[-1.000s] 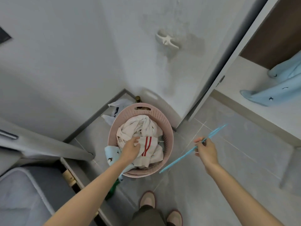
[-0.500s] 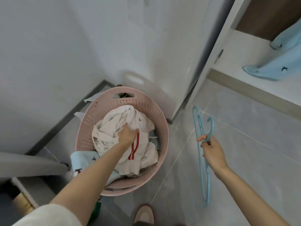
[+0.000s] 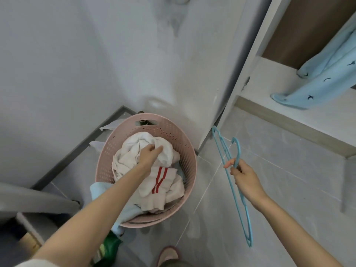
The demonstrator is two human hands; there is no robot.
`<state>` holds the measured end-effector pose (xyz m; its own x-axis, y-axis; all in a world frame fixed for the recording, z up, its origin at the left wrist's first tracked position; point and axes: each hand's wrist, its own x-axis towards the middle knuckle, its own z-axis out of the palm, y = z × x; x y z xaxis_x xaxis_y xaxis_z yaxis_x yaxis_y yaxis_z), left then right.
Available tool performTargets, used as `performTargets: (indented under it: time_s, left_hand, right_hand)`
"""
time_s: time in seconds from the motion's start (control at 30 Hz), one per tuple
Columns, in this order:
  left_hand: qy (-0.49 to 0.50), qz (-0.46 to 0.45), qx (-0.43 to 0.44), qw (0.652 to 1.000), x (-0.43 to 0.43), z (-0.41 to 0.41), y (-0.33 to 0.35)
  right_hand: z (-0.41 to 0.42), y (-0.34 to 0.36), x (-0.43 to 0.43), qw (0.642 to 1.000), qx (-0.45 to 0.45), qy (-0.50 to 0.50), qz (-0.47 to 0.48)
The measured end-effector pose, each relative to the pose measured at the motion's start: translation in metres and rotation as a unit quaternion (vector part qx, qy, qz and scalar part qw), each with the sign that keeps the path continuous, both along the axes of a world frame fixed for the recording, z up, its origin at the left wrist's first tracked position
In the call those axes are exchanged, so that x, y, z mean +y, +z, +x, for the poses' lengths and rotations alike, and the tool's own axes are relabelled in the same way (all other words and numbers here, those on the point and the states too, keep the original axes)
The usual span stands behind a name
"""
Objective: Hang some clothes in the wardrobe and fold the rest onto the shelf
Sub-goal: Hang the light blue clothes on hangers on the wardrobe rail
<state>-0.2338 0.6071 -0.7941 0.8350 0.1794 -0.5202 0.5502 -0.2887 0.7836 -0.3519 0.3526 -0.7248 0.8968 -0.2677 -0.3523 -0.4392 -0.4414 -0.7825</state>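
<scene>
The left hand point(image 3: 149, 157) is stretched down into the basket, its fingers pinched on a crumpled white garment point(image 3: 133, 151). The right hand point(image 3: 245, 180) is clenched round a thin blue plastic hanger point(image 3: 239, 151), held at 3 o'clock from the round, perforated pink basket point(image 3: 185, 149). A pale blue garment point(image 3: 325, 78) is hung in the wardrobe point(image 3: 269, 89) at 1 o'clock.

Finding clothes point(image 3: 165, 187) lying heaped in the basket point(image 3: 169, 130), standing on the floor point(image 3: 269, 189) against the wall, left of the hanger point(image 3: 238, 205), with the wardrobe shelf point(image 3: 269, 81) farther right and a garment point(image 3: 323, 81) draping onto it.
</scene>
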Motion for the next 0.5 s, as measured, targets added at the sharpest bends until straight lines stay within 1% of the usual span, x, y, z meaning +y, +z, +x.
performTargets:
  time_s: [0.1,0.27,0.43,0.5]
  left_hand:
    - [-0.006,-0.07,-0.046,0.997,0.015,-0.013,0.053]
    - [-0.057,-0.137,-0.151,0.977,0.041,-0.043,0.149]
    - [-0.104,-0.211,-0.158,0.959,0.059,-0.073,0.232]
    - [-0.092,-0.232,-0.172,0.953,0.067,-0.087,0.258]
  right_hand:
    - [-0.011,0.034,0.014,0.999,-0.044,-0.002,-0.002]
    - [-0.03,0.097,0.044,0.993,-0.114,0.032,-0.013]
    - [-0.048,0.16,0.091,0.983,-0.175,0.063,-0.001]
    - [-0.057,0.18,0.112,0.977,-0.202,0.066,0.013]
